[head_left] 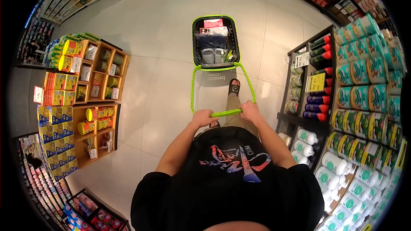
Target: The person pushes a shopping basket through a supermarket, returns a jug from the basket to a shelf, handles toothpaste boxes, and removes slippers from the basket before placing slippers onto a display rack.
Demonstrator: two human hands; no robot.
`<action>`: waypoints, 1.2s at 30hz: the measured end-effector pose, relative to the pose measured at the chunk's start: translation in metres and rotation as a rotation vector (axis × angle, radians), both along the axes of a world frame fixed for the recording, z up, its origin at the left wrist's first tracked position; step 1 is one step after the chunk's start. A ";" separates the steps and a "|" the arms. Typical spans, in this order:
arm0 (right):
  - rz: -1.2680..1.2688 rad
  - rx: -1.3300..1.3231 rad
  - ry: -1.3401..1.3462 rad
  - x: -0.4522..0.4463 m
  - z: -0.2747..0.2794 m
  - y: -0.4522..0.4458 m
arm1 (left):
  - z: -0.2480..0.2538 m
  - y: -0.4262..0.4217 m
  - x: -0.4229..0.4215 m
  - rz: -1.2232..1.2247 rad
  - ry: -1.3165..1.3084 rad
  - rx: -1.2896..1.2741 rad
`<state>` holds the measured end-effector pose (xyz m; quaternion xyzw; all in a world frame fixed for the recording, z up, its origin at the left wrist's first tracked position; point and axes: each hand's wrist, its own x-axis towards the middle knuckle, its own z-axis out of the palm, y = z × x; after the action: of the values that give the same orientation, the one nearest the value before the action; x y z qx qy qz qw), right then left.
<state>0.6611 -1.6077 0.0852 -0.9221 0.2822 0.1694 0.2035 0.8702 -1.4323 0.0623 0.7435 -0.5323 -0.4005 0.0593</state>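
Pale floor tiles (pixel 171 77) run between stocked shelves (pixel 122 72); a black basket (pixel 233 38) stands at upper centre. Left hand (pixel 203 118) and right hand (pixel 250 112) both close around its green handle (pixel 227 113), mid-frame. "CHINA" reads on the black shirt (pixel 184 188); the yellow tag (pixel 317 83) at right is hard to read.

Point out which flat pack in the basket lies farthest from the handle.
The pink pack, at the far end of the basket; the paler packs lie nearer the handle.

Handle (pixel 227 112) partly hidden under fingers (pixel 204 114) — left foot (pixel 214 124) mostly covered — pink packet's (pixel 213 23) print illegible.
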 end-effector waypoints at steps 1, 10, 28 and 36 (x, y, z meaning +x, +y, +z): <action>0.010 -0.010 0.018 0.010 -0.005 -0.016 | -0.003 -0.014 0.009 0.002 0.006 -0.014; 0.029 0.017 -0.054 0.115 0.008 -0.184 | 0.013 -0.173 0.107 0.028 -0.056 0.021; 0.050 0.003 -0.003 0.345 -0.005 -0.478 | -0.005 -0.462 0.329 0.092 -0.055 -0.011; 0.034 -0.045 -0.017 0.496 0.009 -0.612 | 0.008 -0.604 0.480 0.032 -0.056 -0.071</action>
<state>1.1574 -2.2197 0.0938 -0.9325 0.2686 0.1584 0.1822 1.3501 -2.0362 0.0707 0.7601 -0.5358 -0.3595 0.0772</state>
